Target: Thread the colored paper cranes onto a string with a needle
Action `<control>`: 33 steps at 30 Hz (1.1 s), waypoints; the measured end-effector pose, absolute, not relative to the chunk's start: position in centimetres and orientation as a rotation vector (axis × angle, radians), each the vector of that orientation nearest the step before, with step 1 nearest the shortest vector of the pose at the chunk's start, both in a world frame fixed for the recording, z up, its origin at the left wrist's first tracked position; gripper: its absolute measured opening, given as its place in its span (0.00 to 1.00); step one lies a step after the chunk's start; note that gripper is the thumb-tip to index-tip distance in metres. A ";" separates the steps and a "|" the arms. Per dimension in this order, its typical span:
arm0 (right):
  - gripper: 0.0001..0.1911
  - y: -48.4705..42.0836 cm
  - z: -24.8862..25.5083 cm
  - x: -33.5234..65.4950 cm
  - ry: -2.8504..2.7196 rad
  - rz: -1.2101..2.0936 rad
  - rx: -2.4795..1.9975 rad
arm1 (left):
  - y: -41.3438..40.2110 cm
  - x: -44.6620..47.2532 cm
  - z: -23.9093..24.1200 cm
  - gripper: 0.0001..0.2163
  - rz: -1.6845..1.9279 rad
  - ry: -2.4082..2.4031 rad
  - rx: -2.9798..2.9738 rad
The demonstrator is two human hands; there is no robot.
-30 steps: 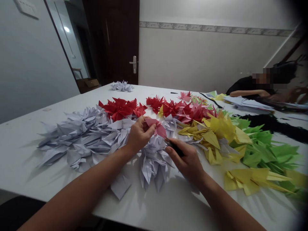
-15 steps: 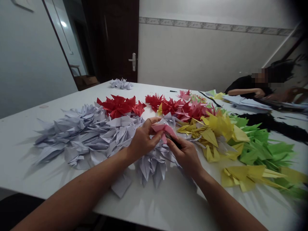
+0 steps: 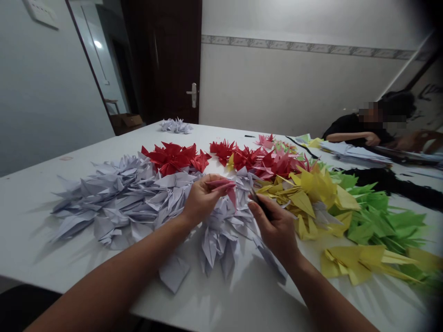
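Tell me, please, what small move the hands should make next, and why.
I would probably bring the dark tool to the pink folded paper. The left hand holds that paper by one end, leaving the other end free, while the tool, in the right hand, is close by but not touching it.

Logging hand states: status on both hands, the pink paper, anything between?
Left hand: shut on pink folded paper. Right hand: gripping dark tool, apart from the paper. White folded pieces crowd close; nothing seen in the gap.
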State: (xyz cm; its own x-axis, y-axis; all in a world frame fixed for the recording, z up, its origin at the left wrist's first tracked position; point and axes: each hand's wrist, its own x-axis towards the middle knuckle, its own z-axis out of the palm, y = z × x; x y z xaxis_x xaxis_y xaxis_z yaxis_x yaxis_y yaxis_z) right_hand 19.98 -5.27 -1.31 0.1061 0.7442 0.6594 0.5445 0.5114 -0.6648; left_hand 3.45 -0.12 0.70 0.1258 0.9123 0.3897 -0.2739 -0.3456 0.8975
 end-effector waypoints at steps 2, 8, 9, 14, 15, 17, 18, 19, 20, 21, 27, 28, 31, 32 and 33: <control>0.14 -5.2 -1.2 20.3 -1.520 0.195 -1.139 | 0.0 3.3 1.2 0.10 1.354 0.612 1.152; 0.12 -5.3 -1.0 19.8 -1.700 0.219 -1.101 | -0.3 3.2 1.6 0.10 1.116 0.509 0.971; 0.12 -5.4 -1.1 19.6 -1.723 0.217 -1.103 | -0.4 3.2 1.5 0.11 1.105 0.504 0.963; 0.11 -5.4 -1.3 19.4 -1.752 0.214 -1.101 | -0.8 3.3 1.6 0.13 1.087 0.489 0.934; 0.11 -5.4 -1.4 19.4 -1.747 0.220 -1.094 | -0.9 3.3 1.6 0.13 1.081 0.487 0.933; 0.11 -5.2 -1.6 19.5 -1.731 0.226 -1.098 | -0.9 3.3 1.7 0.13 1.076 0.484 0.932; 0.11 -5.1 -1.7 19.6 -1.718 0.225 -1.109 | -0.9 3.2 1.7 0.12 1.077 0.488 0.929; 0.12 -5.1 -1.7 19.6 -1.703 0.223 -1.120 | -0.9 3.2 1.7 0.12 1.086 0.499 0.923; 0.12 -5.0 -1.8 19.7 -1.684 0.217 -1.130 | -0.8 3.1 1.7 0.11 1.097 0.516 0.916; 0.13 -4.9 -1.8 19.7 -1.666 0.210 -1.139 | -0.7 3.0 1.7 0.10 1.112 0.542 0.907; 0.14 -4.6 -1.8 20.2 -1.564 0.139 -1.168 | 0.5 2.1 1.9 0.08 1.286 0.677 0.824; 0.14 -4.6 -1.7 20.3 -1.553 0.130 -1.170 | 0.6 2.0 1.9 0.08 1.318 0.679 0.799; 0.15 -4.6 -1.7 20.4 -1.534 0.118 -1.181 | 0.9 1.8 2.1 0.09 1.366 0.677 0.763; 0.16 -4.6 -1.7 20.4 -1.531 0.119 -1.190 | 0.9 1.8 2.1 0.09 1.370 0.679 0.763; 0.16 -4.6 -1.7 20.3 -1.530 0.125 -1.197 | 0.9 1.8 2.2 0.09 1.373 0.684 0.764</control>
State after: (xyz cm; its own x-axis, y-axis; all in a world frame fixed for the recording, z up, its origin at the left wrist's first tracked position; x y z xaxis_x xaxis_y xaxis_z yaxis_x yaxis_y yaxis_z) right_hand 20.35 -4.56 -1.74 0.1503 0.7202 0.6773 0.6012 0.4772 -0.6409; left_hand 1.76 0.90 2.15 0.0846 0.9963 0.0125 -0.5897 0.0400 0.8066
